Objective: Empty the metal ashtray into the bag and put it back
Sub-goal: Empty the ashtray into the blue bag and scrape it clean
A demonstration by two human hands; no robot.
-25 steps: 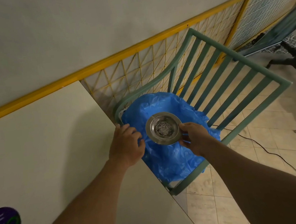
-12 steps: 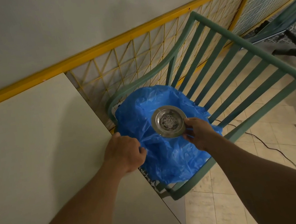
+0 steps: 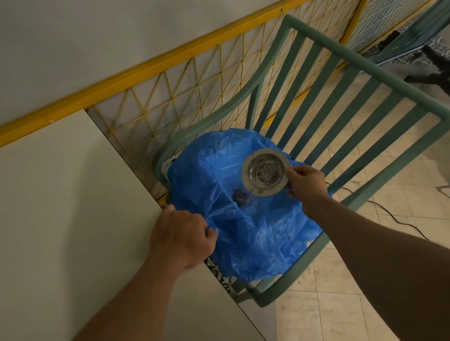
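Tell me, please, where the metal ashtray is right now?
The metal ashtray is right of centre, held at its rim by the right hand over the blue bag on the green chair.

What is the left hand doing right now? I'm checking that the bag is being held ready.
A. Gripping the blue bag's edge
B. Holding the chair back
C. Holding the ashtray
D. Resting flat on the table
A: the left hand pinches the blue bag at its near edge, while the right hand holds the ashtray.

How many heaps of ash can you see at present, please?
2: one in the ashtray held by the right hand, one on the bag just left of it.
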